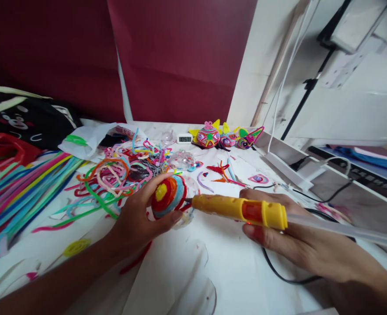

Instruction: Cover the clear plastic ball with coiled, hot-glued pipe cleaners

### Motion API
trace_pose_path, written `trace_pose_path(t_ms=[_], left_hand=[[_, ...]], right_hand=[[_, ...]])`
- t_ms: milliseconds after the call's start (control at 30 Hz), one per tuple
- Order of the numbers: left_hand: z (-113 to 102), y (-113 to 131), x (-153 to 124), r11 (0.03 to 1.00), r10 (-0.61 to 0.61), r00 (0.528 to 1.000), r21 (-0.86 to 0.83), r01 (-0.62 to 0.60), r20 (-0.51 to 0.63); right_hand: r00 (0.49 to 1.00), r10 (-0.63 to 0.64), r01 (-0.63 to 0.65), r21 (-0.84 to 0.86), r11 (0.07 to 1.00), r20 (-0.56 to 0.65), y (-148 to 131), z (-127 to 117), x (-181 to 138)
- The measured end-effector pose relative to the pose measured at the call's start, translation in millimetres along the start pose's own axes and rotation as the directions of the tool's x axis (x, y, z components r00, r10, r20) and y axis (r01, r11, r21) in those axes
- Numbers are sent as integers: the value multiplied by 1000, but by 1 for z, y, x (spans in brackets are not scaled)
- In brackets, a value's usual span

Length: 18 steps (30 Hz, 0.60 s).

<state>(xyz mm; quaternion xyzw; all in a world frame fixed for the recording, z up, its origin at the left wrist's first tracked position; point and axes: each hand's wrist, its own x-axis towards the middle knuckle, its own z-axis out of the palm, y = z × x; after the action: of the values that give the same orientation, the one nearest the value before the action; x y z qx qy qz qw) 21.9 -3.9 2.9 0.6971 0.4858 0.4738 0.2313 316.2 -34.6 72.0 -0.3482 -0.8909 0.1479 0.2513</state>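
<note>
My left hand (144, 212) is closed round a clear plastic ball (193, 188). Rings of pipe cleaner (169, 195) in yellow, orange, red and light blue cover the ball's left part. In my right hand (288, 240) is a yellow hot glue gun (226, 208), with a clear glue stick (344, 229) sticking out of its back end. The gun's nozzle points left and meets the ball, or nearly so, at the outer red ring; whether it touches I cannot tell. A loose red pipe cleaner (137, 260) hangs below the ball, and its upper end is hidden.
Long pipe cleaners (32, 192) lie in a bundle at left, beside a tangled pile of curled pieces (124, 170). Behind stand a small digital timer (184, 138) and decorated balls (209, 136). The gun's black cable (278, 273) runs at right, near a white power strip (303, 177).
</note>
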Motion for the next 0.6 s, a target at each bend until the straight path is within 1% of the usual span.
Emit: trace_pose_path(t_ms=[300,500,600], left_hand=[[-1,2,-1,999,-13,1000,33,13,20],[-1,4,-1,1000,-20,999,13,20,34],[-1,4,-1,1000,-18,999,-14,19,44]], right_hand=[[999,41,-42,-35,998,-19,1,-1,-3],[995,-55,57,18,998,-82,6,2,-1],[990,-49,54,31,998,-135,7,3,0]])
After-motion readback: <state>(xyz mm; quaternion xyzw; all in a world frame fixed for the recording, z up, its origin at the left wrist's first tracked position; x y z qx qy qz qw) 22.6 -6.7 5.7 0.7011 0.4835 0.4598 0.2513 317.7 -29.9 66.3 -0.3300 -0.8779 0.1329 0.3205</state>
